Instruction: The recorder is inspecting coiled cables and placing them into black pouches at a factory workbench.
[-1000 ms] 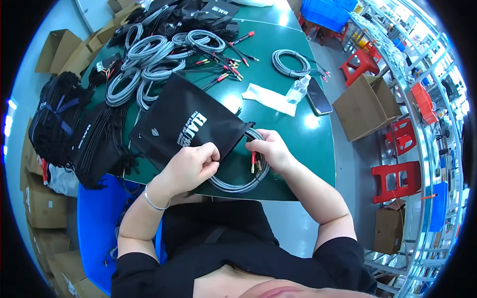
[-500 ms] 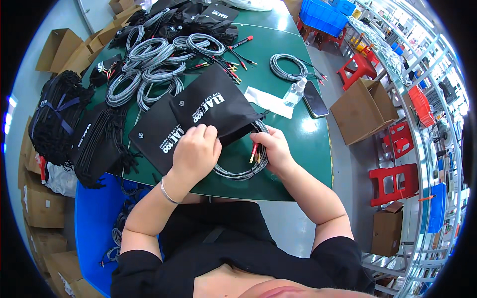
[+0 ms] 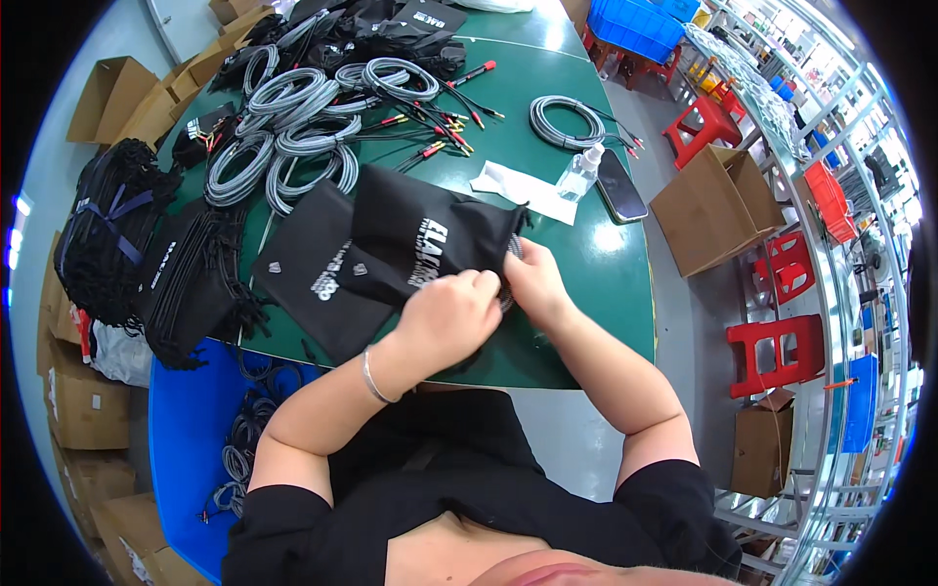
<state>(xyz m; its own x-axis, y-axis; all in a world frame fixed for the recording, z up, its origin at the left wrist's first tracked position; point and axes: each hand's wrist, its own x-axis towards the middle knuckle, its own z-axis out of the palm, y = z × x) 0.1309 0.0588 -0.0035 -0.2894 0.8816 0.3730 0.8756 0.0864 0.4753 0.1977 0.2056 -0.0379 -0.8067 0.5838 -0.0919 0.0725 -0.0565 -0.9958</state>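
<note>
Head view, looking down over a green work table [image 3: 586, 293]. The left hand [image 3: 451, 317] and the right hand [image 3: 535, 283] meet above the table's near edge, both clenched on the mouth of a black fabric drawstring pouch with white printing [image 3: 430, 239]. The pouch extends up and to the left from the hands, its open end toward them; the left hand's fingers curl over the lower corner of the opening, while the right hand pinches the opening from the right side. A short stretch of grey braided cable [image 3: 512, 252] shows at the pouch mouth, just beside the right fingers; the rest of it is hidden, so its lie inside the pouch cannot be told. A thin silver bracelet [image 3: 370, 376] circles the left wrist. Directly under the held pouch lies a second flat black printed pouch [image 3: 313, 283] on the table. To the left, a heap of further black pouches [image 3: 195, 283] rests at the table's edge. Farther back lie several coils of grey braided cable with red plug ends [image 3: 293, 146], with 1 separate coil [image 3: 567, 122] to the right. Near the right hand, well apart, lie a white paper sheet [image 3: 523, 188], a small clear spray bottle [image 3: 581, 174] and a dark smartphone [image 3: 621, 186].
</note>
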